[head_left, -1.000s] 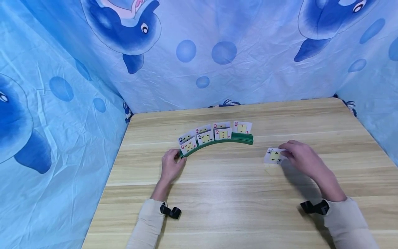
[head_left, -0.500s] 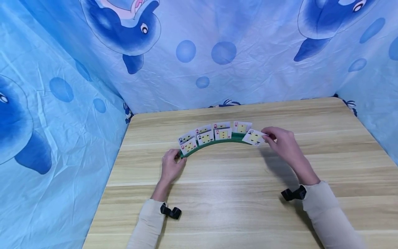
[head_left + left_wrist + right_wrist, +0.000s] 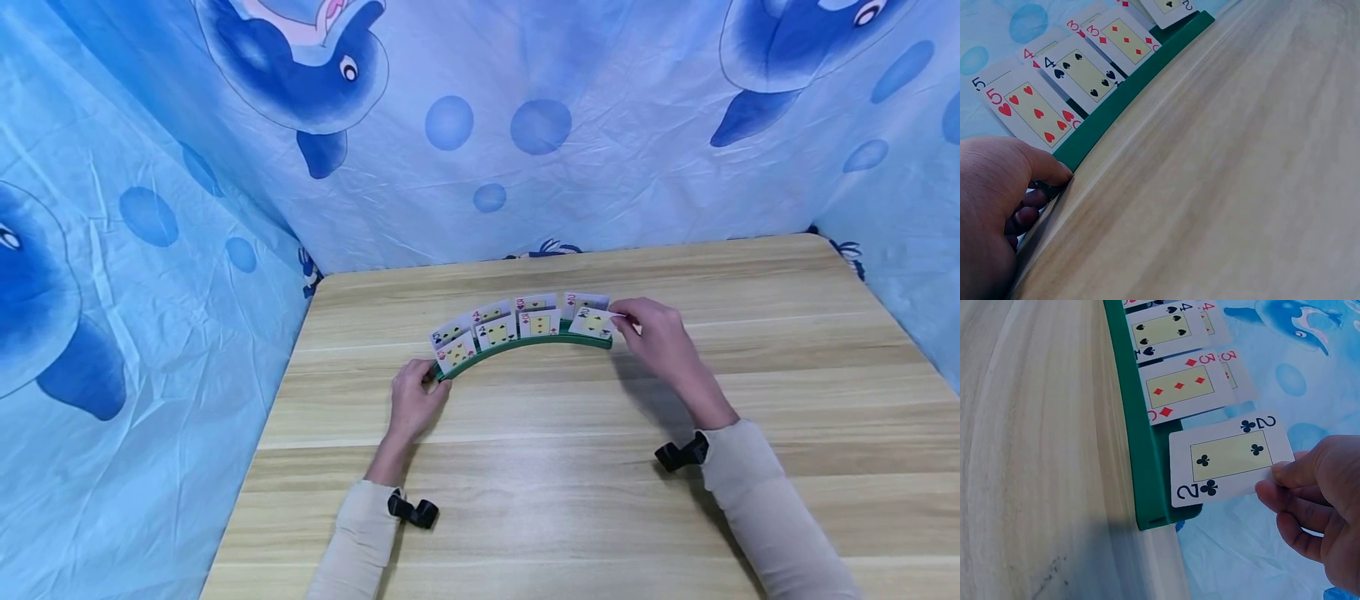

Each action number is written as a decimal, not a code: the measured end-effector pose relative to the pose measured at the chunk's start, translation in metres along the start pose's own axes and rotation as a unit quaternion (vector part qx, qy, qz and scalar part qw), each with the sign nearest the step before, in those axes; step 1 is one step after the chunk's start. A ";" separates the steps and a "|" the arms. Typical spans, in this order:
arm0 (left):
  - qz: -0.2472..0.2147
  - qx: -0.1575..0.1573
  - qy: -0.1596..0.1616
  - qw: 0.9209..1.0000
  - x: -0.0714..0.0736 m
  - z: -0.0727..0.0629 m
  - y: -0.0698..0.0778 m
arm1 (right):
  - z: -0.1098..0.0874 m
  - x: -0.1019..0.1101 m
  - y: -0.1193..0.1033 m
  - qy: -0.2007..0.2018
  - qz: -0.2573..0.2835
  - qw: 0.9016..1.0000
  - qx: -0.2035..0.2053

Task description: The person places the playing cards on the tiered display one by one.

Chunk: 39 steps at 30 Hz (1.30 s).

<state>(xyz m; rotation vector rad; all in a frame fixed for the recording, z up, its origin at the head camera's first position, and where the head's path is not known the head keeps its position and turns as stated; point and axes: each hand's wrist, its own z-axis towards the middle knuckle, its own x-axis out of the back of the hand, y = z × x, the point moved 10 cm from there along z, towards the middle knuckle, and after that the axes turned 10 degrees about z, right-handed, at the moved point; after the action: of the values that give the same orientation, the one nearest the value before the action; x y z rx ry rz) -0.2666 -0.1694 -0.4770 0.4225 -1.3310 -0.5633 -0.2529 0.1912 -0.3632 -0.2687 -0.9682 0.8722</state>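
Note:
A curved green card holder (image 3: 517, 343) stands on the table with playing cards in two rows. My left hand (image 3: 414, 400) grips its left end, thumb in front, beside the five of hearts (image 3: 1038, 114). Between thumb and fingers my right hand (image 3: 660, 337) pinches the two of clubs (image 3: 1229, 459) by its edge. That card is tilted over the holder's right end, in front of the two of diamonds (image 3: 587, 299) in the back row. The three of diamonds (image 3: 1182, 387) and four of spades (image 3: 1160, 331) stand in the front row.
The wooden table (image 3: 525, 467) reaches back to a blue curtain (image 3: 480, 167) printed with whales, which hangs behind it and at both sides. Black straps (image 3: 412, 508) sit on both sleeve cuffs.
My right hand has carried the two of clubs leftward from over the table to the right end of the card holder. My left hand has stayed on the holder's left end.

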 end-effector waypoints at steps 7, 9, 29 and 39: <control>0.001 0.001 0.002 1.000 0.000 -0.001 -0.001 | 0.001 -0.008 0.002 -0.015 -0.005 1.000 -0.011; 0.000 0.001 0.002 1.000 0.000 -0.001 0.000 | 0.002 -0.010 0.002 -0.017 -0.011 1.000 -0.010; -0.003 0.003 -0.003 1.000 0.002 -0.003 -0.001 | 0.000 -0.022 0.004 -0.046 -0.031 0.998 -0.020; -0.003 0.006 -0.010 1.000 0.001 -0.002 -0.001 | -0.005 -0.007 0.002 -0.014 -0.019 1.000 0.006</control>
<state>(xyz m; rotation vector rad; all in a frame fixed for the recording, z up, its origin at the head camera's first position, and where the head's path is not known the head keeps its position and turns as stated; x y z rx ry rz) -0.2646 -0.1705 -0.4771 0.4318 -1.3526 -0.5664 -0.2516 0.1879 -0.3716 -0.2280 -0.9904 0.8478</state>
